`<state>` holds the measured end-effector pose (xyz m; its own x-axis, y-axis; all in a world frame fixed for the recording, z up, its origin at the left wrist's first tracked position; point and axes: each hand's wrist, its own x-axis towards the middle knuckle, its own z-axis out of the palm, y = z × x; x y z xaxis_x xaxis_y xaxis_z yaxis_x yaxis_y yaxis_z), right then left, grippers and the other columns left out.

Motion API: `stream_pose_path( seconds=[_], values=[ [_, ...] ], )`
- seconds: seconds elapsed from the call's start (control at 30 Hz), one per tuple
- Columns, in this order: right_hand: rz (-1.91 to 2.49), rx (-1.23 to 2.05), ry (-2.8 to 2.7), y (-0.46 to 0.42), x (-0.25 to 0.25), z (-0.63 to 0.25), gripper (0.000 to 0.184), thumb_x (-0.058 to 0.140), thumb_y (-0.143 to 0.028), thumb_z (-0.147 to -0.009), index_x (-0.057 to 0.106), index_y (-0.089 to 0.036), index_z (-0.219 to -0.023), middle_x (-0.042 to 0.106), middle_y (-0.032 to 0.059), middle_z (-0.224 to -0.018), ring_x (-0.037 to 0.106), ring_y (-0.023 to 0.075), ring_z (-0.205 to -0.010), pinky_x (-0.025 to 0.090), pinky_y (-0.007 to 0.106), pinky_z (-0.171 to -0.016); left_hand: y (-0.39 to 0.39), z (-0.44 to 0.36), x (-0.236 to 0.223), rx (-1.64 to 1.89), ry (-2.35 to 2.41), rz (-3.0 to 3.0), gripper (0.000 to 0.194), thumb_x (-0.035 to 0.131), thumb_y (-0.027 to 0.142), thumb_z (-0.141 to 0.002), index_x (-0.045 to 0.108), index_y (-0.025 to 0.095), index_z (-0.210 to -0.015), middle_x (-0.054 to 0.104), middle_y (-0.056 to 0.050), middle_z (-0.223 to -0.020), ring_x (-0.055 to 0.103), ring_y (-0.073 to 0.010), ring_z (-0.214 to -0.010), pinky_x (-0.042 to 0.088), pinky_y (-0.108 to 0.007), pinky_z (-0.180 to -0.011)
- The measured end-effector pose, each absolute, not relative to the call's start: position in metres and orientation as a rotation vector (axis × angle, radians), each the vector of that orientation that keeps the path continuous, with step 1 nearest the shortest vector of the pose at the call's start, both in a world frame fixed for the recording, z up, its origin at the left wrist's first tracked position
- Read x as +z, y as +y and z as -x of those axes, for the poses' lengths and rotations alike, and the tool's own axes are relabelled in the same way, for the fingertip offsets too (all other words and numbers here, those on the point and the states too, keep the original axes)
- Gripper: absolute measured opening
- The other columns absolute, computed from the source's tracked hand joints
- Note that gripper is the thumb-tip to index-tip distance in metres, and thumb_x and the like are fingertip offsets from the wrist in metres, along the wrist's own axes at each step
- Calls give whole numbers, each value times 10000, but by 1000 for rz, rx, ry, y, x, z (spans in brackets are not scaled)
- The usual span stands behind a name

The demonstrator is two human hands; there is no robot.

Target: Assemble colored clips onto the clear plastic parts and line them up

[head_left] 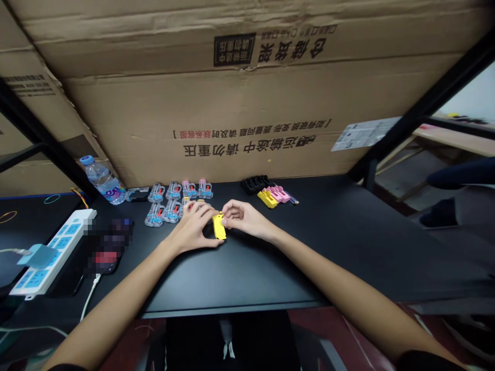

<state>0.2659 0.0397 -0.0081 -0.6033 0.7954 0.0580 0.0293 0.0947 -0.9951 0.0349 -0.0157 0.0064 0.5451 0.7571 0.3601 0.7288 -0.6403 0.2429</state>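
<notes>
A small yellow plastic piece (219,227) is held above the black table, between my two hands. My left hand (195,226) grips it from the left, thumb at its lower end and fingers at its upper end. My right hand (243,219) is closed at its upper right, with the thumb pressed against it. Whether the right fingers hold a further small part cannot be made out. Behind my left hand lie several clear plastic cases (155,214) with blue and red parts inside, in two rows. The left fingers partly hide some of them.
Yellow pieces (267,198), pink pieces (279,194) and black pieces (255,184) lie grouped at the back. A water bottle (103,180), a power strip (58,252) and a phone (110,247) with a cable are at left. Cardboard (216,103) walls the table's (348,242) rear.
</notes>
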Motion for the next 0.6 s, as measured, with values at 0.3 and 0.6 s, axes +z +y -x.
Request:
stream_pose_path(
  seconds=[0.3,0.6],
  values=[
    [907,1105,-1984,49,-1,-279,314,721,-494,-937,788,-188,-955,773,63,-888,694,196,-765,559,327,-711,-16,-34,10,681,1311,-2611,625,787,509,-820,590,254,-1356,690,-106,-1322,528,-354,-1346,262,-568,-1194],
    [930,798,-2263,67,12,-309,241,685,-397,-956,792,-184,-932,736,53,-820,645,167,-637,482,304,-614,-16,-33,12,687,1280,-2570,681,787,422,-794,531,270,-1407,667,-114,-1358,542,-348,-1356,220,-591,-1237]
  ],
)
